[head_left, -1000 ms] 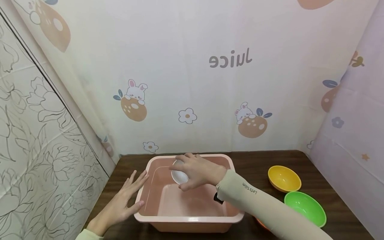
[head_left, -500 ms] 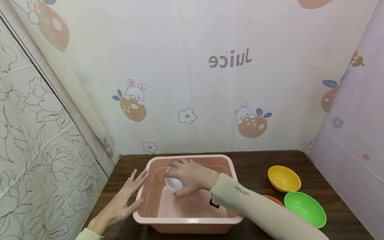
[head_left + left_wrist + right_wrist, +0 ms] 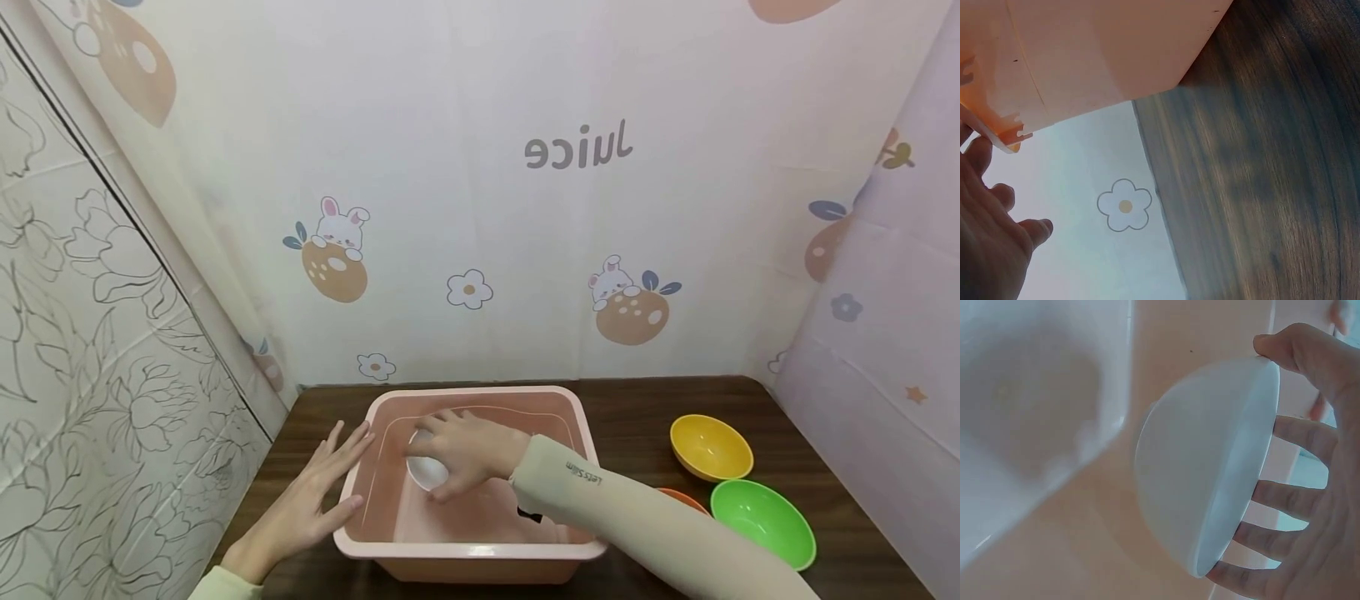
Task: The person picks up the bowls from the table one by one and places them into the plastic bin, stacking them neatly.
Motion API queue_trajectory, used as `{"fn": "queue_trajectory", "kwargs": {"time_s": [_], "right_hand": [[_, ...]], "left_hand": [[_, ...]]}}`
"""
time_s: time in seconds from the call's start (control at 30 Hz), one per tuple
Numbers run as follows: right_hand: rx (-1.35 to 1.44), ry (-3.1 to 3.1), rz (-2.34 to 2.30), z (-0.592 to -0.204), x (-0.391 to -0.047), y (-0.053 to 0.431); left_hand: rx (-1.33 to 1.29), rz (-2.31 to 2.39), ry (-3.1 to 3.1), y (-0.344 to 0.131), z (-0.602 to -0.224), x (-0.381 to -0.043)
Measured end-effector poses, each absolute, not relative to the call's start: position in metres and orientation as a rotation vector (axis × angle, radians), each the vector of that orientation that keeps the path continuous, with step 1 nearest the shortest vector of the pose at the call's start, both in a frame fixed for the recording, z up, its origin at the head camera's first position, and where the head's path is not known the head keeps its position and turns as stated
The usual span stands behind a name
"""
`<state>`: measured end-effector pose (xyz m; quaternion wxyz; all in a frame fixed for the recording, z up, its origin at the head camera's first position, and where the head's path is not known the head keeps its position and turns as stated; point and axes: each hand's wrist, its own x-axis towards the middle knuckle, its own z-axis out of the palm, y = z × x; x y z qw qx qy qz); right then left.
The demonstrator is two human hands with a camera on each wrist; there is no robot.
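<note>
A white bowl (image 3: 427,472) is inside the pink plastic basin (image 3: 480,551), toward its left side. My right hand (image 3: 468,454) grips the bowl by its rim from above, thumb on one side and fingers on the other. In the right wrist view the bowl (image 3: 1204,456) is tilted, its rounded underside facing the basin floor. My left hand (image 3: 307,500) rests with spread, straight fingers on the basin's left rim. The left wrist view shows that hand (image 3: 991,219) at the rim and the basin's outer wall (image 3: 1104,56).
To the right on the dark wooden table (image 3: 622,417) are a yellow bowl (image 3: 711,447), a green bowl (image 3: 762,521) and an orange bowl (image 3: 682,498), partly hidden by the right sleeve (image 3: 645,517). A patterned cloth wall (image 3: 480,208) stands behind the table.
My right hand has moved left and a little lower inside the basin with the white bowl. The left hand stays at the rim. More of the orange bowl shows than one second ago.
</note>
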<state>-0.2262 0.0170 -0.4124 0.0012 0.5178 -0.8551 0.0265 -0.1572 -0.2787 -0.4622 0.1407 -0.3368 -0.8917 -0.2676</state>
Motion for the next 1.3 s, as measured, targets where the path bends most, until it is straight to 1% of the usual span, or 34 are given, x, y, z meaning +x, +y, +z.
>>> {"fn": "queue_trajectory", "kwargs": {"time_s": [0.27, 0.63, 1.0, 1.3], "right_hand": [[1.667, -2.658, 0.044, -0.421, -0.226, 0.007], [1.694, -2.68, -0.123, -0.435, -0.228, 0.0], [1.721, -2.712, -0.137, -0.439, -0.235, -0.004], [1.728, -2.737, -0.183, -0.451, -0.237, -0.011]], "left_hand": [[-0.977, -0.754, -2.578, -0.28, -0.462, -0.158], [-0.993, -0.755, -2.562, -0.278, -0.466, -0.157], [-1.003, -0.771, -2.547, -0.279, -0.465, -0.159], [-0.967, -0.788, -2.581, -0.279, -0.464, -0.158]]}}
